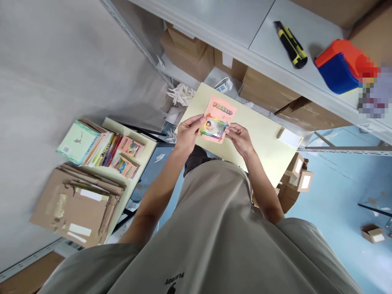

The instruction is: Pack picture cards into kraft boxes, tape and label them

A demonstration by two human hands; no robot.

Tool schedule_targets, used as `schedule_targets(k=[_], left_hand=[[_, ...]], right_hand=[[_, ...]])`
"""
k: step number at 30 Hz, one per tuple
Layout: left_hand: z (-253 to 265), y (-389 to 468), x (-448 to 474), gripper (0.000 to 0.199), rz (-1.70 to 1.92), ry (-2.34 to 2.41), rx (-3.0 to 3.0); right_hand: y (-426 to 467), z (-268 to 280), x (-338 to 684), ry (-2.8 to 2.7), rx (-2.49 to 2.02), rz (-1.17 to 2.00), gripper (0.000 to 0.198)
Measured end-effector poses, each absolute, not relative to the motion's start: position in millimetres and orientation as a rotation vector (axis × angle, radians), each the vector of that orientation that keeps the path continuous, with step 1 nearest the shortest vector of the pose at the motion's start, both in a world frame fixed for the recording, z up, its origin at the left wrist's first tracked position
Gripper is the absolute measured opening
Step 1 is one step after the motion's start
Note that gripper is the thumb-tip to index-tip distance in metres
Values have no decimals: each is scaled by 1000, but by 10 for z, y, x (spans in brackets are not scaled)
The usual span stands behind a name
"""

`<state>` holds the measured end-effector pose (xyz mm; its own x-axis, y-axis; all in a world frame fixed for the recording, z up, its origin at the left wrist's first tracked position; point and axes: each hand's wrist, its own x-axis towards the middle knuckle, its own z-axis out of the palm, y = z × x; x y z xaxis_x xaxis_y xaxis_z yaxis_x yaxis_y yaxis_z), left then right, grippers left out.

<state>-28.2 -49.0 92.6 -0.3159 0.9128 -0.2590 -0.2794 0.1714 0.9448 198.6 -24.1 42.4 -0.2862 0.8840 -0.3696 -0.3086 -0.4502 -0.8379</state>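
Both hands hold up a small pink book (219, 118) with a rainbow-framed picture on its cover. My left hand (190, 130) pinches its left edge between thumb and fingers. At the lower right edge, my right hand (239, 138) grips it the same way. Beneath the book lies a pale yellow tabletop (260, 153). A small white box (289, 138) rests at the table's right end.
A side table (145, 149) at left carries a row of books (107, 147), more small pink books (125, 165) and flattened cardboard (73, 208). The shelf above holds a utility knife (290, 45) and a tape dispenser (339, 65). Cardboard boxes (269, 90) fill the lower shelf; others (295, 175) stand at right.
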Motion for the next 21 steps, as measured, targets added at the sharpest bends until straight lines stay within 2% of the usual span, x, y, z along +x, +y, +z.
schedule_targets(k=[5, 10, 16, 21], left_hand=[[465, -497, -495, 36, 1331, 1476, 567], [6, -206, -822, 14, 1215, 1723, 823], [-456, 445, -1228, 34, 1022, 1758, 1172], [-889, 980, -1459, 35, 841, 1719, 1206]], right_hand=[[-228, 82, 1769, -781, -1233, 1834, 63], [-11, -343, 1371, -757, -1379, 1765, 62], [563, -714, 919, -761, -1498, 1619, 50], [952, -1012, 659, -695, -1753, 1441, 31]])
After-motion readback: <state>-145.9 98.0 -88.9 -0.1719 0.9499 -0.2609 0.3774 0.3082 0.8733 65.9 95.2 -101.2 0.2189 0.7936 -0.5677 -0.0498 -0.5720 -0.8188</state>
